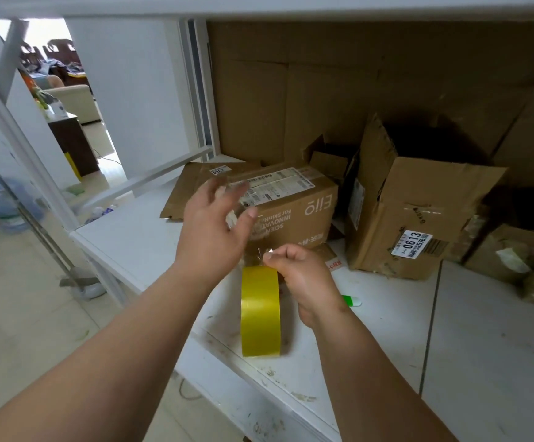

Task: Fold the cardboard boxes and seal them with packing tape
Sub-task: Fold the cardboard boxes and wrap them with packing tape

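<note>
Tape (252, 247) stretches from the roll (260, 311) in the right hand (303, 282), which pinches it, up to the box (291, 212) just beyond. Left hand (214, 224) hovers nearer the box, fingers spread wide and holding nothing.

Right hand (303, 275) pinches clear tape off the yellow roll (260, 311) — left hand (217, 218) (fingers spread) hovers before the printed box (294, 208).

White shelf (386, 314), pale tiled floor (20, 298), bright doorway (77, 122)
</note>
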The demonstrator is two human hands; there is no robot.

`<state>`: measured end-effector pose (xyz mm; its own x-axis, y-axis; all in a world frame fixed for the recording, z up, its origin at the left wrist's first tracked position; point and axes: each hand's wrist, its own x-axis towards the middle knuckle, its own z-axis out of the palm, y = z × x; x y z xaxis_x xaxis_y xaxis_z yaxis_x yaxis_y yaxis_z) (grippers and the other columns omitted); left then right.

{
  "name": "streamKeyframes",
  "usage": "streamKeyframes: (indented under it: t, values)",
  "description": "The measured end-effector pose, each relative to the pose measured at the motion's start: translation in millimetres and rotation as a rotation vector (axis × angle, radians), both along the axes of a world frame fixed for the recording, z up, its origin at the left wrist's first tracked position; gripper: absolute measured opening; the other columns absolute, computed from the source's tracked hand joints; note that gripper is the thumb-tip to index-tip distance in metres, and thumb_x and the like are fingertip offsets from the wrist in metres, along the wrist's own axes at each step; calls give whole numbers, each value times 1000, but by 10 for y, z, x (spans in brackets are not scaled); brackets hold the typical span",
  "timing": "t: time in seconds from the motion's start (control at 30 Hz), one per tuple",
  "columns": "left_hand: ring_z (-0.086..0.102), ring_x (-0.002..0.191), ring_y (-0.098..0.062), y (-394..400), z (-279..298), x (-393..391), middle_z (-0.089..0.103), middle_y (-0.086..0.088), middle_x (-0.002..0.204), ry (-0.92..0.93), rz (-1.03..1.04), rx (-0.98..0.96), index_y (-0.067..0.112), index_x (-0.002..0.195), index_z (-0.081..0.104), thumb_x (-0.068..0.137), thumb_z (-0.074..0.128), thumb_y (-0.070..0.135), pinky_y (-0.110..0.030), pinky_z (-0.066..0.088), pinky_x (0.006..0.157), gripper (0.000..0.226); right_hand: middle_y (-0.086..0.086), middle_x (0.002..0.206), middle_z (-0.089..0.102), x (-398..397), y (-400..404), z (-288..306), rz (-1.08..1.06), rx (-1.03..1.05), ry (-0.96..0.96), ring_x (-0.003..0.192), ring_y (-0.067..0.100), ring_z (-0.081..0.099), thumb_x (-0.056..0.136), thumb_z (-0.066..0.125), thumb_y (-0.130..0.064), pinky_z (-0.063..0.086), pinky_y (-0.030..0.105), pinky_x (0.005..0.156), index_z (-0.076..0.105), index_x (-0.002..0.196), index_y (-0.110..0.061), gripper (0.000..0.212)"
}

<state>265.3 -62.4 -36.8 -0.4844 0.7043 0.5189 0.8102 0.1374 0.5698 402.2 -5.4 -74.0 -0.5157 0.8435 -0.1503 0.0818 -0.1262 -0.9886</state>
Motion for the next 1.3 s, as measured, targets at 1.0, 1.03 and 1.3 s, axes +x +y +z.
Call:
streamKeyframes:
  t: [1.0,1.03,1.3]
  values:
    - [33,142,-29,11,-190,-417,39,-2,155,284,-269,-217,27,150,41,92,68,29,-35,19,115,64,-3,103,75,76,20,-100,2,27,224,92,6,68,93,61,-3,49,14,73,62,74,-11,21]
    - [31,144,-27,4,-176,-436,37,1,156,282,-275,-226,27,149,41,93,66,30,-34,19,115,62,-4,106,75,52,5,-88,34,38,236,95,5,68,93,60,-1,50,14,74,62,73,-12,23]
    - [30,143,-23,-26,-76,-586,34,6,158,367,-355,-303,34,149,39,96,59,37,-26,18,112,56,-2,103,73,-163,76,-59,42,13,253,92,19,65,91,63,-1,49,45,93,63,70,-14,25]
